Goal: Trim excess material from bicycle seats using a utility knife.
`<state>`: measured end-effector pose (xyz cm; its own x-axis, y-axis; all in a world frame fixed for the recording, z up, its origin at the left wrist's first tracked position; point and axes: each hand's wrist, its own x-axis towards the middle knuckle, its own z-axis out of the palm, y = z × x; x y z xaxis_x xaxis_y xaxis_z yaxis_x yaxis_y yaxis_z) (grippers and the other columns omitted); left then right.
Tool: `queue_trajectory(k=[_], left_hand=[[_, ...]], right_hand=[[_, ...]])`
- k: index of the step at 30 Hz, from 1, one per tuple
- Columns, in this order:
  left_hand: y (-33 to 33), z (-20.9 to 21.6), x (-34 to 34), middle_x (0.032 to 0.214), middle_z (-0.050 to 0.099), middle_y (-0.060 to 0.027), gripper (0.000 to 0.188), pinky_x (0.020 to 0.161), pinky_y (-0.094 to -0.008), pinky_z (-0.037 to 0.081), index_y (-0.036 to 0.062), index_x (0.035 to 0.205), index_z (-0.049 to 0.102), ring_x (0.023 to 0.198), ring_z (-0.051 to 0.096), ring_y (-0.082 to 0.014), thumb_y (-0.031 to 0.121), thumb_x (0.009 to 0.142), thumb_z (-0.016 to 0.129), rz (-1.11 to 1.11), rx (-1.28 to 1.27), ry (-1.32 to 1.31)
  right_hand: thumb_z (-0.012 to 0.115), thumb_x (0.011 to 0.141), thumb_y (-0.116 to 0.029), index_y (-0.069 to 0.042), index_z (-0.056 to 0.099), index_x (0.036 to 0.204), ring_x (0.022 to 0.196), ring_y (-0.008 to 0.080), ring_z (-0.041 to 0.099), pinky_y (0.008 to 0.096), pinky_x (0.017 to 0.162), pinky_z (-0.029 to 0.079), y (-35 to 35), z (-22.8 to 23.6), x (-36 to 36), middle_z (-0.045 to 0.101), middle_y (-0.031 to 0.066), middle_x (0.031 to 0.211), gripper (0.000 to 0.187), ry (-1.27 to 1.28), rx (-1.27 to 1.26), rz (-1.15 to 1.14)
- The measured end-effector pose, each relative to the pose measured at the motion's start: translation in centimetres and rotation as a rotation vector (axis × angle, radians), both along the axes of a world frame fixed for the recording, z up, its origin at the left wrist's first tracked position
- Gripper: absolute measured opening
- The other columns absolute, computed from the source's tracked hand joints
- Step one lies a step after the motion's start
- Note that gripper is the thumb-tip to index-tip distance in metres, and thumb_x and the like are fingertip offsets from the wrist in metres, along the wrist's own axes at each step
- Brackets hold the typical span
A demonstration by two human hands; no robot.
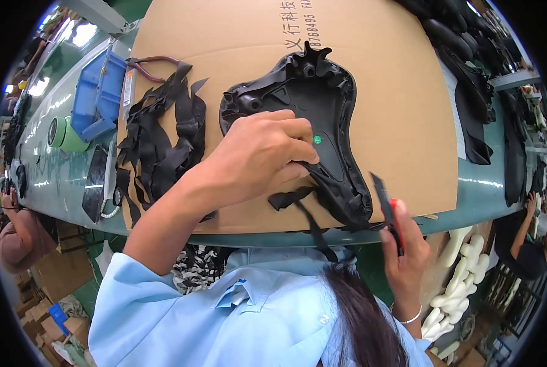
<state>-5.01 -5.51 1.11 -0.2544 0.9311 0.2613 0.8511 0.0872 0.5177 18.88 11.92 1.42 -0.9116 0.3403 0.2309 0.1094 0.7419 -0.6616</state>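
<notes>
A black seat (pixel 325 98) lies underside up on the cardboard in front of me, its black cover folded over the rim and a round green sticker inside. My left hand (pixel 267 150) reaches across it, thumb and fingers pinched on the cover edge along the near left side. A loose black strip (pixel 310 221) dangles below, past the table edge. My right hand (pixel 408 248) grips a red and black utility knife (pixel 391 217), blade out and pointing up, apart from the seat at its right. Black offcuts (pixel 163 134) are heaped left of the seat.
Cardboard (pixel 402 110) covers the green table (pixel 484 186). Pliers (pixel 154 60), a blue bin (pixel 96 92), a green container (pixel 73 134) and a phone (pixel 96 180) lie at the left. Black covers (pixel 463 79) line the right; white pieces (pixel 466 269) lie below. Other people work at both sides.
</notes>
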Motion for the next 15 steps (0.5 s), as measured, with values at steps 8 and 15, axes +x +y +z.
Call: queue_trajectory(k=[8, 15], left_hand=[[0.8, -0.4, -0.3, 0.075, 0.059, -0.0081, 0.012, 0.065, -0.0362, 0.047, 0.0016, 0.08, 0.066, 0.074, 0.059, -0.027, 0.014, 0.081, 0.065, 0.029, 0.017, -0.082], [0.7, -0.7, -0.3, 0.074, 0.06, -0.0084, 0.012, 0.063, -0.0365, 0.047, 0.001, 0.08, 0.066, 0.071, 0.059, -0.0277, 0.012, 0.082, 0.063, 0.068, 0.037, -0.086]], right_hand=[[0.067, 0.071, 0.004, -0.023, 0.061, 0.128, 0.056, 0.0166, 0.05, 0.0289, 0.049, 0.041, -0.2, 0.4, -3.3, 0.052, 0.0044, 0.067, 0.064, -0.073, 0.345, 0.223], [0.062, 0.074, 0.0, -0.029, 0.059, 0.13, 0.053, 0.0178, 0.047, 0.0329, 0.047, 0.039, 0.6, 3.1, -4.2, 0.039, 0.0037, 0.062, 0.064, -0.275, 0.556, 0.318]])
